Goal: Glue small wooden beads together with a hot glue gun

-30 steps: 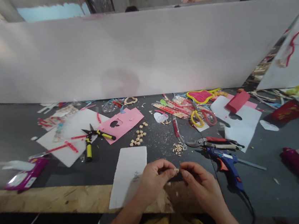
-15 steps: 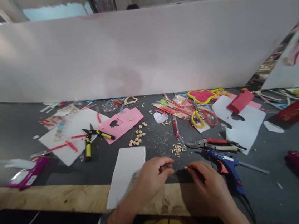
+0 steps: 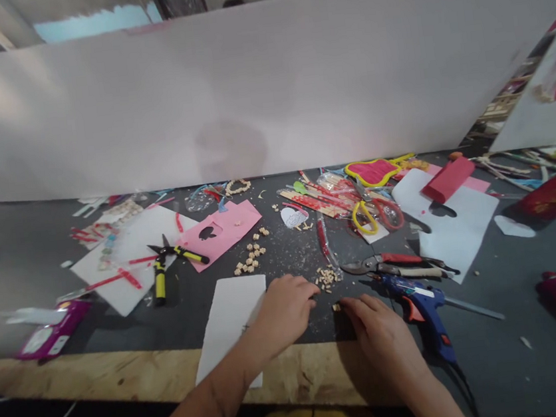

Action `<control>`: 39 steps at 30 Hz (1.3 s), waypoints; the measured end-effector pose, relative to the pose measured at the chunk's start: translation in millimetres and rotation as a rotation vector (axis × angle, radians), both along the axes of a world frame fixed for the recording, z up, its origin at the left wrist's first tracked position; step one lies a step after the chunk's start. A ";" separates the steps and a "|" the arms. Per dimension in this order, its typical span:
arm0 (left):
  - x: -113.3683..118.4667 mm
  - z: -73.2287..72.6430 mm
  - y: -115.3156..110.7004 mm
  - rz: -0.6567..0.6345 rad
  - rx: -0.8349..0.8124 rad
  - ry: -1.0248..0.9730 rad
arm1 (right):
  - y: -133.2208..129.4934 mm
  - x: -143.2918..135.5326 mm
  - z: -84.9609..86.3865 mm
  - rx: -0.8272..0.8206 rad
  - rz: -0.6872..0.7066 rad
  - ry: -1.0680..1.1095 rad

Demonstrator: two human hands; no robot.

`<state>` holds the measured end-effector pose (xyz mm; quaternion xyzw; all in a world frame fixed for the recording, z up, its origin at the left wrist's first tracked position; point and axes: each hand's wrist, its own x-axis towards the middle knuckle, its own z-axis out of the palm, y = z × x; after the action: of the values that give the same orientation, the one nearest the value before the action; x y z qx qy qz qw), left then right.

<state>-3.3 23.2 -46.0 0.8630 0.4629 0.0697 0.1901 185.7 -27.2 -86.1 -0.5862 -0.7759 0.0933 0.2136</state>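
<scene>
- A long white board [image 3: 121, 112] stands across the top of the frame, behind everything.
- The dark counter [image 3: 508, 266] fills the middle, with a bare wood strip [image 3: 101, 377] along its front.
- White paper [image 3: 481, 225] with a hole cut in it lies at the right.
- A white card [image 3: 227, 318] lies low in the middle. The left arm covers part of it, so its writing is mostly hidden.
- Hands: the left hand [image 3: 288, 308] is half curled, just beside a pile of tiny bits; I can't tell if it holds anything. The right hand [image 3: 379, 324] pinches a small pale piece, finger and thumb close together.
- A red can [image 3: 553, 200] is at the right edge; I can't see what is inside.
- A blue glue gun [image 3: 421, 299] lies right of the right hand, with red-handled cutters [image 3: 399, 265] behind it.
- Little pale cubes [image 3: 250, 260] sit near the middle.
- The pile of tiny bits [image 3: 327, 278] is right of them, lower down.
- The small pale piece [image 3: 336, 307] is low in the middle, at the right hand's fingertips.
</scene>
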 end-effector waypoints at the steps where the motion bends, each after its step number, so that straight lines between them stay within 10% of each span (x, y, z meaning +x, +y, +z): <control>1: 0.1 -0.4 1.3 0.002 0.008 0.012 | -1.1 1.1 0.0 0.007 -0.007 0.014; 11: 9.8 -8.2 22.4 0.032 0.020 0.151 | -39.1 49.6 16.3 0.217 -0.241 0.098; 28: 16.9 -9.7 17.9 0.102 0.009 0.054 | -36.4 85.3 7.7 -0.189 -0.590 -0.181; 39: 11.3 4.6 -21.3 0.265 -0.277 -0.461 | -36.9 88.7 40.9 -0.368 -0.863 0.558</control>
<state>8.0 1.9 -41.4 0.7224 0.5212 0.2243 0.3953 274.3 -64.0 -45.2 -0.8323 -0.3494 0.2834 0.3239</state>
